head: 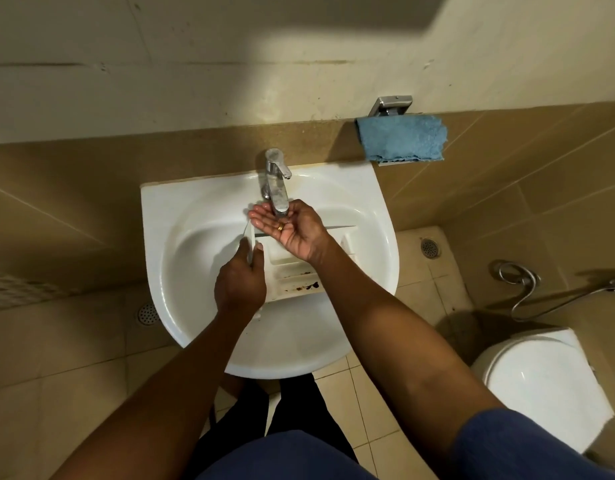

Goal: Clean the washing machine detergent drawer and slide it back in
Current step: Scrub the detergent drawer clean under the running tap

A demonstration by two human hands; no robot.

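The white detergent drawer (pixel 294 271) lies in the white sink (pixel 195 258), with dark brown grime in its near compartment. My left hand (pixel 240 278) grips the drawer's left front edge, thumb on the inside. My right hand (pixel 288 226) is cupped palm up right under the spout of the chrome tap (pixel 276 181), above the drawer's far end, fingers relaxed and holding nothing. A ring shows on one finger. Whether water runs I cannot tell.
A blue cloth (pixel 403 138) hangs on a metal holder on the wall to the right of the tap. A white toilet (pixel 541 379) stands at the right, with a spray hose (pixel 520 289) behind it. Floor drains lie on both sides of the sink.
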